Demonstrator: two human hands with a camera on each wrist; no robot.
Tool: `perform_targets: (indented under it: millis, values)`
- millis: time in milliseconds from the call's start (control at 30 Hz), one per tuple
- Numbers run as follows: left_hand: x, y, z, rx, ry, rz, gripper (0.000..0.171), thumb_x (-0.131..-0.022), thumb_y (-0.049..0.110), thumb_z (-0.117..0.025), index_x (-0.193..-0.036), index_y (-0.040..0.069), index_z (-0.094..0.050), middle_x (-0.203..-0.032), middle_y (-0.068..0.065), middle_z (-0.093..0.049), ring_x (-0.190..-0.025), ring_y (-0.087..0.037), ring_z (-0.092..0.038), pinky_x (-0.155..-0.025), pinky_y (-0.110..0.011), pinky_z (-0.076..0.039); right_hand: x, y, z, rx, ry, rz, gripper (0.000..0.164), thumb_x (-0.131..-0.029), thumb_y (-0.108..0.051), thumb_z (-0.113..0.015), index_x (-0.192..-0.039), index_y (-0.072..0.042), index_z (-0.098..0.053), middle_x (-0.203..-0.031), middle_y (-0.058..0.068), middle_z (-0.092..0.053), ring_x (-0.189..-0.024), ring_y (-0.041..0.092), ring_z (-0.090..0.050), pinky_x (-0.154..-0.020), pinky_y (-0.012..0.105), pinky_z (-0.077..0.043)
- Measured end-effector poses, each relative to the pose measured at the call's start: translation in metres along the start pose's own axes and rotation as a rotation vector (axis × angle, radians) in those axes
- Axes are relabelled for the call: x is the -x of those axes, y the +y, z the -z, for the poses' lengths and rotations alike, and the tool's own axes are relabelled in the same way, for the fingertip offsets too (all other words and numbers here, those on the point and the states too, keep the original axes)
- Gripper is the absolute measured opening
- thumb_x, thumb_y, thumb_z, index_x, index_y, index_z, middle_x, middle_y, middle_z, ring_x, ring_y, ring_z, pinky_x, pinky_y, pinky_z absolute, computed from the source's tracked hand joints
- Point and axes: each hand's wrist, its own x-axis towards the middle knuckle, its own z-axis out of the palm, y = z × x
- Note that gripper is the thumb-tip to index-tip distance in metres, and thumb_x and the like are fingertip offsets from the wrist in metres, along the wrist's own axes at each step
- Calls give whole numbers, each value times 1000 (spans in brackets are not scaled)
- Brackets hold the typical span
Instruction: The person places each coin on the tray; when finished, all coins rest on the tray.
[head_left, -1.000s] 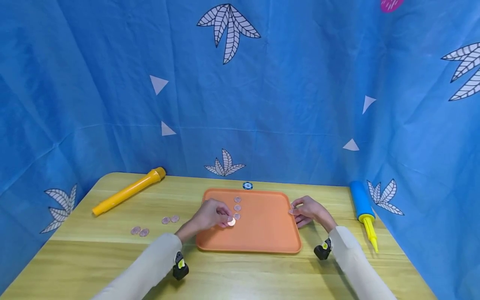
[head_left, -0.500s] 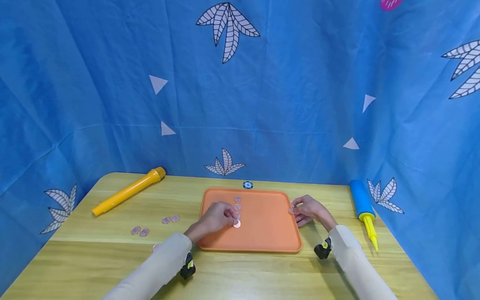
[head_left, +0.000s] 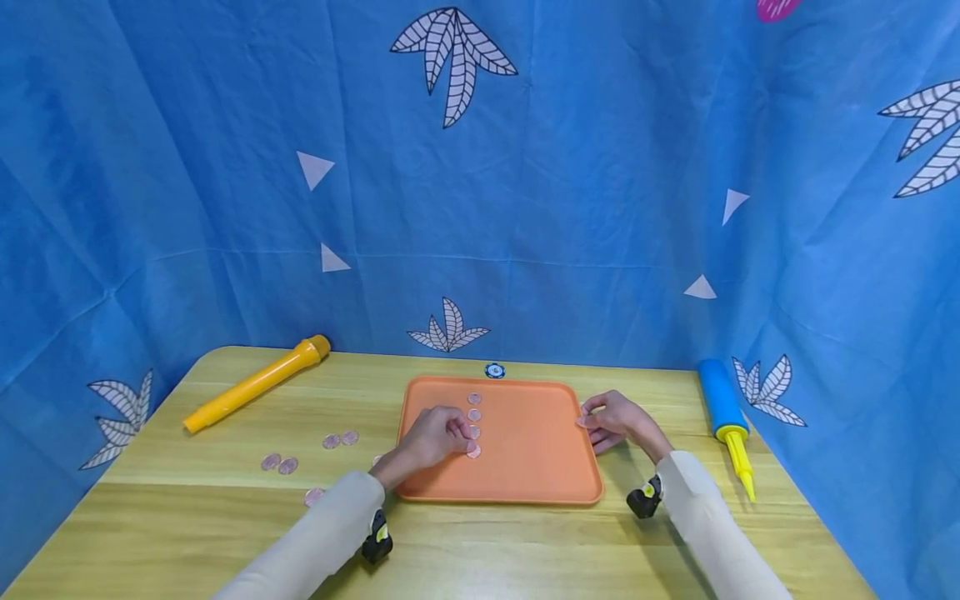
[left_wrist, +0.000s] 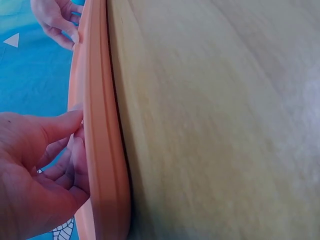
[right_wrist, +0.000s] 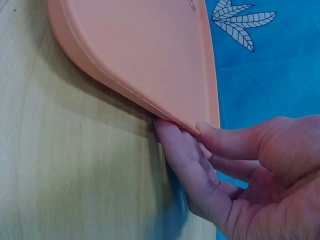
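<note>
On the orange tray, three copper coins lie in a column. My left hand reaches over the tray's left part, thumb and fingers curled together at a fourth coin that sits below that column. In the left wrist view the tray rim hides this coin, while the bent fingers of the hand show behind the rim. My right hand pinches the tray's right edge; the right wrist view shows its thumb on top of the rim and fingers beneath.
Left of the tray, several coins lie on the wooden table, one partly behind the left forearm. A yellow tube-like stick lies at the back left, a blue-and-yellow hand pump at the right. A poker chip lies behind the tray.
My left hand has moved slightly right, bringing its coin into line below the other three; the coin's bright glint is gone. The right hand keeps its hold on the tray.
</note>
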Motion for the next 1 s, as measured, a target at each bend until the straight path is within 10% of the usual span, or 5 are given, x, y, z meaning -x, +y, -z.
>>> perform_targets:
  millis: [300, 1000]
  values:
    - [-3, 6, 8, 14, 10, -77, 8, -93, 6, -78, -90, 6, -71, -83, 0, -67, -77, -14, -59, -73, -26, -51, 1, 1, 2, -2, 0, -1, 13, -103, -3, -63, -113, 6, -62, -76, 9, -71, -63, 16, -71, -68, 40, -65]
    - [20, -18, 91, 82, 76, -61, 26, -97, 20, -77, -118, 6, -69, -114, -13, -71, -102, -22, -65, -88, -32, -55, -1, 0, 1, -29, -11, -16, 12, -103, -2, -62, -113, 6, -60, -76, 9, -71, -62, 15, -71, -67, 40, -65]
